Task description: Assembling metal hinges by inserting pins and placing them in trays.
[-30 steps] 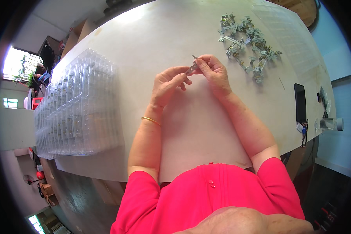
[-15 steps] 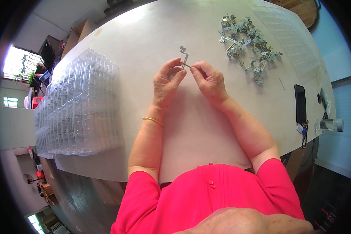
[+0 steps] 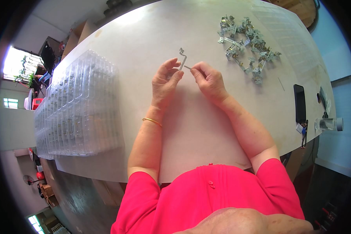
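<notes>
Thumb and fingers of my left hand (image 3: 165, 84) pinch a small bent grey metal bracket (image 3: 184, 59), whose hooked end points away from me. Its lower end is hidden behind the fingers. My right hand (image 3: 210, 82) is closed on a thin dark metal rod (image 3: 187, 67) that sticks out toward the bracket. Whether the rod's tip touches the bracket is too small to tell. Both hands are held over the middle of the table, close together. At the far right is a tangled heap of metal brackets (image 3: 257, 43) with brass-coloured parts.
A tall stack of clear plastic trays (image 3: 82, 109) with small parts inside stands at the left. Right of my hands lie a thin metal rod (image 3: 281, 84), a black phone (image 3: 300, 103) and a clear bottle (image 3: 327, 124) on its side. More clear trays (image 3: 288, 35) line the far right edge.
The bracket has turned a little in my left hand. The rod in my right hand has drawn slightly back to the right.
</notes>
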`<state>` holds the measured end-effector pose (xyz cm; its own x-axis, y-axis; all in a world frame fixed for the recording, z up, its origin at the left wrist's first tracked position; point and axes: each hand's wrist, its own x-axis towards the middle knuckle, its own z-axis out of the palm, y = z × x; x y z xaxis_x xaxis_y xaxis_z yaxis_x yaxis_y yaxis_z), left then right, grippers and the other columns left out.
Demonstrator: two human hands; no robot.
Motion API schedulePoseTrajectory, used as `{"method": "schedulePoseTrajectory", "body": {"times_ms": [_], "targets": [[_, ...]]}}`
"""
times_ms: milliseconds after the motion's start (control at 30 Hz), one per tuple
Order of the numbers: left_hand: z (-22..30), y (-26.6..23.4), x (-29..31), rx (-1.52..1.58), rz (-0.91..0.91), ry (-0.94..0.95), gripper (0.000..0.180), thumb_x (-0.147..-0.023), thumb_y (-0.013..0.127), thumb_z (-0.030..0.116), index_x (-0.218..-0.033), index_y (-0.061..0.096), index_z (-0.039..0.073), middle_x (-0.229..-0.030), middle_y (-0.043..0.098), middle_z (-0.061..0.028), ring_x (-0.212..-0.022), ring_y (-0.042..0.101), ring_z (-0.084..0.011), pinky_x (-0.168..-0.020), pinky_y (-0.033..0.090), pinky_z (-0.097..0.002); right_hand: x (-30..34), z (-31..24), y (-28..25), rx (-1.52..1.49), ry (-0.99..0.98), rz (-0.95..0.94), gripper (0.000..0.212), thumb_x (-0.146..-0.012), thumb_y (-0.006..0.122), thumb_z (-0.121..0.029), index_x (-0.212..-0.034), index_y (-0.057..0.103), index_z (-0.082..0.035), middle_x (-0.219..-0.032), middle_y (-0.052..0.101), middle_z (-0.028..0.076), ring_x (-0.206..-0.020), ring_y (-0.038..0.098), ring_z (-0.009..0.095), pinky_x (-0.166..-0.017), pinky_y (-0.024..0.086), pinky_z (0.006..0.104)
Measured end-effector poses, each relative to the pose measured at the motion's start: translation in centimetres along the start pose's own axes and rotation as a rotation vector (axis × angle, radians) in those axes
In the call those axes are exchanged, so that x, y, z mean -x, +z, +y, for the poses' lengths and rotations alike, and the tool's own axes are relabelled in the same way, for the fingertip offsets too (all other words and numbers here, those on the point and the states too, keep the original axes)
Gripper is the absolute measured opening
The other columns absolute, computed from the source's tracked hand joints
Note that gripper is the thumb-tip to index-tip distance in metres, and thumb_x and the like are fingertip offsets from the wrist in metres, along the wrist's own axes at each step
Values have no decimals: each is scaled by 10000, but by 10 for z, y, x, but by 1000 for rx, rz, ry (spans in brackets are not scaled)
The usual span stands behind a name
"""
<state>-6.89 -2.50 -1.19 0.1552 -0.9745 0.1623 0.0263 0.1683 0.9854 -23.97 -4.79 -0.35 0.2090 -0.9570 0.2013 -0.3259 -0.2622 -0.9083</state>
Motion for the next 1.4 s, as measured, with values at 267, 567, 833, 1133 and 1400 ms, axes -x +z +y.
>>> {"method": "schedulePoseTrajectory", "body": {"times_ms": [267,567,833,1133,1400], "targets": [[7,-10,1,242,-225,-188,312,-944,630,69,-1235,568,-26,-1081,647,-105,-884,664,-168,-770,567,-313,-12,13,12,-658,59,82,139,-987,612,-157,-1083,649,-63,-938,668,22,-835,630,100,-768,539,263],[12,-6,6,268,-304,-241,259,-928,641,104,-1153,592,-15,-998,672,-89,-826,671,-145,-727,579,-290,-11,16,-4,-728,147,-67,125,-995,599,-167,-1030,640,-54,-942,665,34,-814,636,111,-762,532,255],[1,11,9,-401,-51,299,171,-849,694,76,-992,610,38,-862,639,-61,-731,630,-167,-645,520,-313,-17,30,-4,-746,144,-4,112,-997,594,-144,-1029,634,-46,-946,653,31,-828,639,109,-777,565,272],[-6,15,10,-589,33,536,133,-816,685,47,-927,611,46,-806,636,-91,-708,626,-263,-631,511,-370,-17,33,-1,-723,88,-31,118,-1001,591,-157,-1030,629,-49,-939,648,27,-833,634,107,-770,564,272],[20,10,14,-548,146,363,108,-867,662,64,-954,662,0,-811,660,-141,-684,640,-255,-633,515,-353,-17,36,4,-777,79,96,145,-990,617,-184,-1071,633,-64,-985,634,24,-912,619,114,-759,556,264]]}}
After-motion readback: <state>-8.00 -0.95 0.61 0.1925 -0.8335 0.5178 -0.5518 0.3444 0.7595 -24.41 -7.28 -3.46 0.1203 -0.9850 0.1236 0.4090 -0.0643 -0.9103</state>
